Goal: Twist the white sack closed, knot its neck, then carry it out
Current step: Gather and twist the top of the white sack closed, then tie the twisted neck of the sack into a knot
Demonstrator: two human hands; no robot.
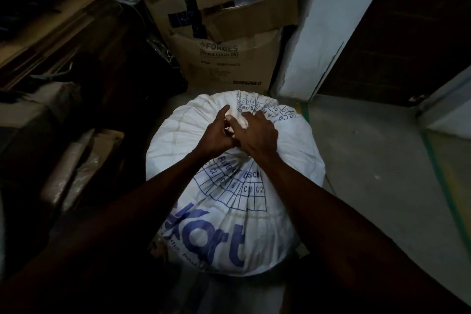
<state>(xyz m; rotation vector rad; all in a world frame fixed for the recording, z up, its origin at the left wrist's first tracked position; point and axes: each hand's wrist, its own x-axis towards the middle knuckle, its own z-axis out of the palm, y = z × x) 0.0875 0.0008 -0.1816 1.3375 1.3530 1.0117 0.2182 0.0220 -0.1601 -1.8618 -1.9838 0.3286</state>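
Observation:
A full white sack (229, 211) with blue print stands upright on the floor in the middle of the view. Its top is gathered into a bunched neck (235, 122) at the centre. My left hand (216, 135) grips the neck from the left, thumb stretched forward over the fabric. My right hand (257, 132) is closed over the neck from the right, fingers pressed into the white cloth. Both hands touch each other and hide most of the neck, so I cannot tell whether a knot is there.
Stacked cardboard boxes (229, 58) stand right behind the sack. Dark shelving and wrapped items (63, 84) crowd the left. A white wall corner (313, 33) and a dark doorway (407, 33) lie to the right, with grey floor (369, 173) marked by green tape.

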